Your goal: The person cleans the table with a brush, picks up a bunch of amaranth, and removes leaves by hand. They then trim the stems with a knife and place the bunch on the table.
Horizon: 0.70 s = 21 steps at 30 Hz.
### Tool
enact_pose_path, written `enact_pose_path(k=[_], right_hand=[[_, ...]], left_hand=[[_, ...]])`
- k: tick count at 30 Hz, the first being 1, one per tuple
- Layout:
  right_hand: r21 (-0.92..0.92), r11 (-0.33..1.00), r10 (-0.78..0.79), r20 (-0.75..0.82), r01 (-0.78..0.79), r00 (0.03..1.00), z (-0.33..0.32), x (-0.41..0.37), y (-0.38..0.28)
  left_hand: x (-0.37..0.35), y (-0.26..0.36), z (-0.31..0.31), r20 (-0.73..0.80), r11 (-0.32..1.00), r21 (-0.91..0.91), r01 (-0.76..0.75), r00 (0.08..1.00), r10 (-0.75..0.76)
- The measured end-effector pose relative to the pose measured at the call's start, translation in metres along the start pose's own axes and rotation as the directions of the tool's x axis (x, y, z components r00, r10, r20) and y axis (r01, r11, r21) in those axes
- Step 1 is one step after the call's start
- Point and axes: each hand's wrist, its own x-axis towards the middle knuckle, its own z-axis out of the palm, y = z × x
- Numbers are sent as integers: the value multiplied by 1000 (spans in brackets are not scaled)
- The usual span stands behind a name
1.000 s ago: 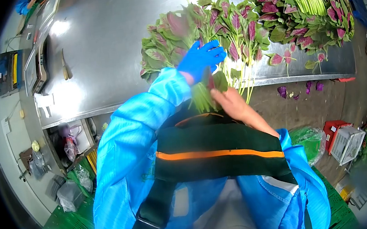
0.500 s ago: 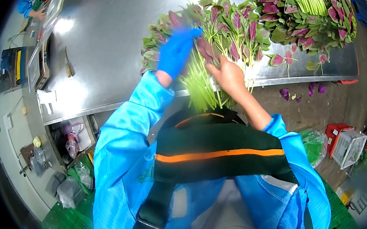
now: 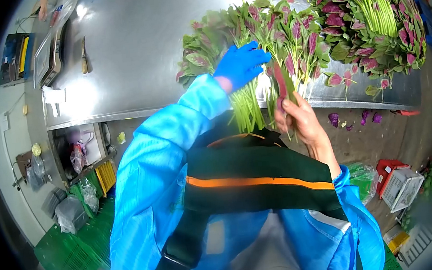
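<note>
My left hand (image 3: 242, 65), in a blue glove, lies over the upper stems of a bunch of red amaranth (image 3: 247, 109) with its fingers apart. The bunch's pale green stems point toward me past the table edge, and its leaves fan out on the table. Bare and closed, my right hand (image 3: 304, 122) holds a small amaranth sprig (image 3: 281, 87) with dark red and green leaves, just right of the stems. More loose amaranth (image 3: 296, 46) is spread beyond both hands.
A large pile of amaranth (image 3: 373, 15) stands on the metal table (image 3: 133, 64) at right. A knife (image 3: 83, 57) and a scale (image 3: 50, 58) are at left. Green crates (image 3: 75, 257) sit low left; a white basket (image 3: 402, 188) stands on the floor at right.
My right hand has drawn down and to the right with the sprig, away from the bunch. The left hand has shifted right and its fingers have spread. The view has tilted slightly.
</note>
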Motion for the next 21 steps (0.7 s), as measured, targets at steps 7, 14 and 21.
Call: enact_pose_path(k=[7, 14, 21], right_hand=[[-852, 477, -416, -3, 216, 909, 23, 66, 26], [-969, 228, -404, -9, 91, 915, 30, 104, 43], [-584, 793, -309, -141, 173, 941, 2, 98, 39]], left_hand=[[-2, -11, -114, -95, 200, -980, 2, 877, -472], [-60, -39, -95, -70, 353, -924, 146, 844, -532], [-74, -16, -66, -364, 920, -364, 142, 888, -281]])
